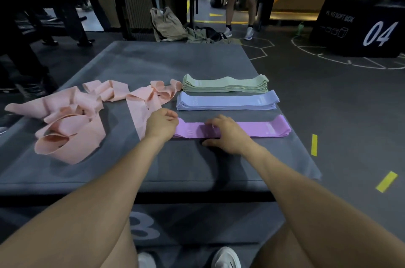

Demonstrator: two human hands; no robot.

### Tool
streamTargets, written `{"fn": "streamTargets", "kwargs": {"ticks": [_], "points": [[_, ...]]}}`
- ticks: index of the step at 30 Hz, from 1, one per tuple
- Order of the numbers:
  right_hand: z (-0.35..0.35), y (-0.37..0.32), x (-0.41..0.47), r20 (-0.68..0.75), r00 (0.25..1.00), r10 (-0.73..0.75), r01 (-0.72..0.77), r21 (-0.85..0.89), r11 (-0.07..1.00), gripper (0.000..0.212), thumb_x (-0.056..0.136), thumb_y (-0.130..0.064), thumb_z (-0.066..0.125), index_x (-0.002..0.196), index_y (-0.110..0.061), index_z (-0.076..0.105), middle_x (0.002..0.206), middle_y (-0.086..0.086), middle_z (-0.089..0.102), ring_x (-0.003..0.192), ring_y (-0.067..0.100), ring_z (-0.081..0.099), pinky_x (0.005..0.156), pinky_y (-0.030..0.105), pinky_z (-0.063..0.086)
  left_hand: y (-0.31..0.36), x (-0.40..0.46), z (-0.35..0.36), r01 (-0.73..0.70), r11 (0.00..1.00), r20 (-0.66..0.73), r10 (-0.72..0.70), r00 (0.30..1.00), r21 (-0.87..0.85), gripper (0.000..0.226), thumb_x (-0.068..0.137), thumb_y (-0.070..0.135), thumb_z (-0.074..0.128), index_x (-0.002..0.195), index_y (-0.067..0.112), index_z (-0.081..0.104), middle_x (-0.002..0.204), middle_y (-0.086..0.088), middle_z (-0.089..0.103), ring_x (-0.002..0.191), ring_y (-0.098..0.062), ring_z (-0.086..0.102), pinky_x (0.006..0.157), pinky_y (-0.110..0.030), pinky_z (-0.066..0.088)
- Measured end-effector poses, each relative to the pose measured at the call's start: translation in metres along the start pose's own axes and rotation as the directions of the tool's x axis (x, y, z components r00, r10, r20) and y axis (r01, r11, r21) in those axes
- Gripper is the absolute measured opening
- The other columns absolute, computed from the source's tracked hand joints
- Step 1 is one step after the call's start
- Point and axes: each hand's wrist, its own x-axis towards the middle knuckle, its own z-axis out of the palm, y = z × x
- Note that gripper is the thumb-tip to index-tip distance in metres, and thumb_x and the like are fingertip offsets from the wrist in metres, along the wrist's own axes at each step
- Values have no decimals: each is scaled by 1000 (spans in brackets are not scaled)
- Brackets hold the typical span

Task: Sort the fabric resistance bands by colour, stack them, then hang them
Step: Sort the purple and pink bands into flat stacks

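Both hands, left (161,124) apparently pinching and right (226,134) pressing flat, are squaring the purple band stack (263,129); loose pink bands (72,123) are waiting next.

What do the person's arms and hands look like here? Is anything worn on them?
Both arms are bare from the bottom edge of the picture to the wrist: no sleeves show. The left hand and right hand have no gloves, and I see no rings, watch or wristband. Nothing is marked on either arm. Lower down, two white shoes show.
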Motion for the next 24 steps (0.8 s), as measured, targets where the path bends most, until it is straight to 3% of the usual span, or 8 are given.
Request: {"fn": "streamTargets", "kwargs": {"ticks": [5,9,14,19,21,24], "points": [[7,-6,10,-27,999,-47,46,-60,997,53,83,-32,67,132,-18,51,129,8,52,120,29,47,100,35,39,-5,6,-6,59,993,30,-56,998,-101,13,83,5,63,79,17,61,93,-9,67,81,-21,59,71,-27,48],[7,-2,14,-27,998,-57,56,-53,997,49,83,-30,67,129,-18,55,127,8,54,118,29,49,99,35,39,-6,8,-7,69,989,35,-65,997,-133,20,85,8,62,70,21,59,83,-8,64,64,-17,53,50,-22,37],[5,0,15,-23,998,-58,57,-47,997,49,83,-30,67,129,-18,55,128,7,54,118,28,49,100,34,38,-7,8,-8,72,981,71,-60,996,-180,21,82,1,65,72,17,56,85,-13,64,57,-15,52,54,-23,41],[3,0,14,-16,999,-50,49,-48,998,47,84,-30,66,128,-18,55,128,8,54,119,28,49,101,36,38,-6,7,-8,45,989,33,-41,999,-140,18,80,2,68,76,15,57,92,-16,67,69,-22,58,73,-33,51],[3,0,14,-11,999,-48,47,-48,998,46,85,-30,65,128,-18,55,127,8,54,118,29,49,100,36,39,-5,6,-8,-10,998,-7,10,1000,-60,12,80,4,67,87,11,60,90,-10,66,75,-20,58,69,-26,50],[3,-1,12,6,999,-53,54,-63,997,48,86,-30,64,131,-19,52,128,9,52,119,29,47,101,37,38,-1,6,-8,-135,989,-57,138,989,53,21,82,10,68,101,5,61,93,-4,62,79,-15,56,68,-17,41]]}}
